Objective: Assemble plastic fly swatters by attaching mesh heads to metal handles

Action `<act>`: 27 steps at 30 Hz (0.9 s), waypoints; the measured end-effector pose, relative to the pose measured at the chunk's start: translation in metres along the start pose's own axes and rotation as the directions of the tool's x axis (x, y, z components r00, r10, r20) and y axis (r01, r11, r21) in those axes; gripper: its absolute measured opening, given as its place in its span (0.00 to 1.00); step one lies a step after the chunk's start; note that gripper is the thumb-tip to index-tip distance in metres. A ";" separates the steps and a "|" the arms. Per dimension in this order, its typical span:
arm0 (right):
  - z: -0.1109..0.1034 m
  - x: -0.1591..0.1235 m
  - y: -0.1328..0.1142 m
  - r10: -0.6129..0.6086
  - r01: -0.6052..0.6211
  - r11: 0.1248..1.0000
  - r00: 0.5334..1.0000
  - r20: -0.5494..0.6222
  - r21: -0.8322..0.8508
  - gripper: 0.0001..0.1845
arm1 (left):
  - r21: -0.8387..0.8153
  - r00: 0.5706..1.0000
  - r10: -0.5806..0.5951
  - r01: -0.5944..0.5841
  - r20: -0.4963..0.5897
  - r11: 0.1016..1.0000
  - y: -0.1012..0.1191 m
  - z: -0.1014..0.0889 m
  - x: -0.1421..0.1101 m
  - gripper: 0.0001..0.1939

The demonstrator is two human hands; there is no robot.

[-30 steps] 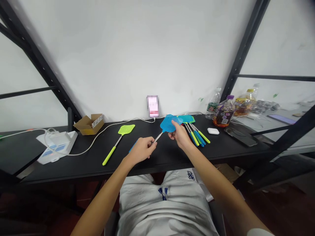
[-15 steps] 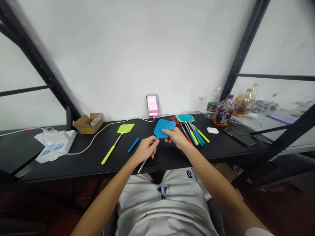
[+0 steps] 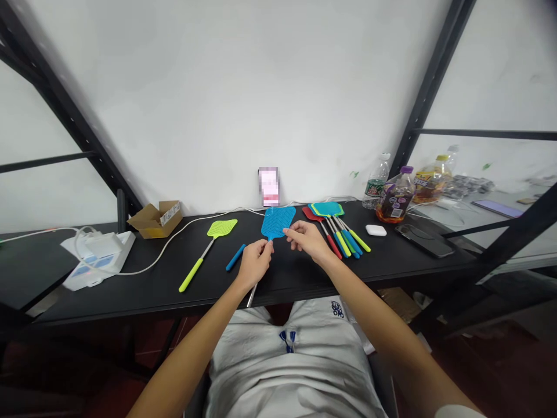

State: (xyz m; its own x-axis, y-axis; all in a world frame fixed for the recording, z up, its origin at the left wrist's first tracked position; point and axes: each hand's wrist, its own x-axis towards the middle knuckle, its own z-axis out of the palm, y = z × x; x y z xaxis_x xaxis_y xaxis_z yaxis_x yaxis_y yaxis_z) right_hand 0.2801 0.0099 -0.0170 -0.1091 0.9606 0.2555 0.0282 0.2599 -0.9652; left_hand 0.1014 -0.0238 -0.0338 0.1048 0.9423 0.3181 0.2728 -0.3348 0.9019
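Observation:
My left hand [image 3: 256, 262] is closed round the neck of a blue fly swatter [image 3: 278, 222]. Its bare metal rod sticks out below the hand, past the table's front edge. My right hand [image 3: 307, 239] has thumb and fingertips pinched at the right lower edge of the swatter's mesh head. A loose blue handle grip [image 3: 235, 257] lies on the table just left of my left hand. Farther left rests a yellow-green fly swatter [image 3: 209, 251] with its handle on. To the right of my right hand lies a fanned pile of fly swatters [image 3: 337, 223] in several colours.
On the black table [image 3: 152, 290] stand an open cardboard box [image 3: 156, 223], a power strip [image 3: 102, 249] with a white cable, and a phone [image 3: 270, 188] against the wall. At right are bottles [image 3: 395, 197], a white earphone case [image 3: 376, 230] and a dark phone [image 3: 424, 241].
The blue swatter's head has moved left and stands straighter above my left hand. My right hand has slid from across the mesh to its edge.

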 end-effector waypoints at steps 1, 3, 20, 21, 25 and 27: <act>0.000 0.000 0.001 -0.040 0.038 0.998 0.999 -0.033 -0.049 0.18 | 0.008 1.000 0.005 -0.005 -0.015 1.000 0.000 0.000 0.000 0.19; -0.001 0.000 0.003 -0.115 0.101 0.982 0.990 -0.081 -0.159 0.19 | 0.030 0.999 0.015 -0.014 -0.033 0.999 -0.001 0.000 0.001 0.19; -0.001 -0.004 0.003 -0.255 0.230 0.770 0.966 0.043 -0.595 0.15 | 0.051 1.000 0.010 -0.010 -0.015 0.999 -0.001 0.000 0.001 0.19; -0.001 -0.005 0.003 -0.262 0.239 0.752 0.964 0.054 -0.615 0.15 | 0.041 1.000 0.008 -0.008 -0.010 0.999 -0.001 0.000 0.001 0.19; 0.002 -0.008 0.001 -0.263 0.271 0.720 0.958 0.110 -0.639 0.17 | 0.003 1.000 -0.001 0.001 0.012 1.000 -0.001 0.000 0.000 0.19; 0.003 -0.010 0.000 -0.241 0.286 0.751 0.958 0.156 -0.596 0.20 | -0.017 1.000 -0.006 0.007 0.025 1.000 -0.001 0.000 0.000 0.19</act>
State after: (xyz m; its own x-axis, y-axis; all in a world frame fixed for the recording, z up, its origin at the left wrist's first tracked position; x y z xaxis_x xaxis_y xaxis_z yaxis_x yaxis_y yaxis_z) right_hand 0.2784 0.0002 -0.0193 -0.2658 0.8423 0.4688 0.5818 0.5280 -0.6187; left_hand 0.1009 -0.0233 -0.0346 0.1267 0.9439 0.3050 0.2573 -0.3282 0.9089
